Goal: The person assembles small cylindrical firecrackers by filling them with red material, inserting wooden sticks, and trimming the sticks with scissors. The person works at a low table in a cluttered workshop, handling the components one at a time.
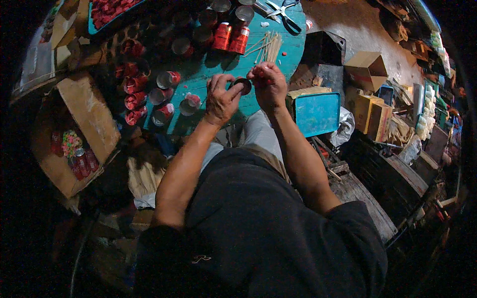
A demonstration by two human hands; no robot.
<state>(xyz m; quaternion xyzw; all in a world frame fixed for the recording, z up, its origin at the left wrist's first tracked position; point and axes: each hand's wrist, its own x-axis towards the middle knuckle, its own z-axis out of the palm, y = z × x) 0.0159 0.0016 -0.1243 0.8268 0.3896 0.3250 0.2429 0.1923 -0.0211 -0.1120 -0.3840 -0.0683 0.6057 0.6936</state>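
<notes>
Black cloth of a worker's shirt (278,238) fills the foreground as two bare forearms reach to the near edge of a teal surface (294,53) crowded with tins. The left hand (222,99) grips a dark round piece (242,87) between bent fingers, holding it just off the surface's near edge (whether it is an open tin or a loose lid is hard to tell). Beside it, the right hand (270,87) is raised with its fingers drawn together; whether they pinch anything small cannot be told.

The step in hand appears to be close fingertip work on the round piece. The next move, by that reading, calls for a steady left grip and a light, well-aimed right fingertip at the piece's rim.

Just beyond the right hand lies a loose fan of pale sticks (272,47), with scissors (285,17) farther off. Two red cans (222,37) stand side by side near the sticks, and an open tin (190,105) sits left of the left hand. To the worker's right, a blue tray (318,114) rests near the surface.
</notes>
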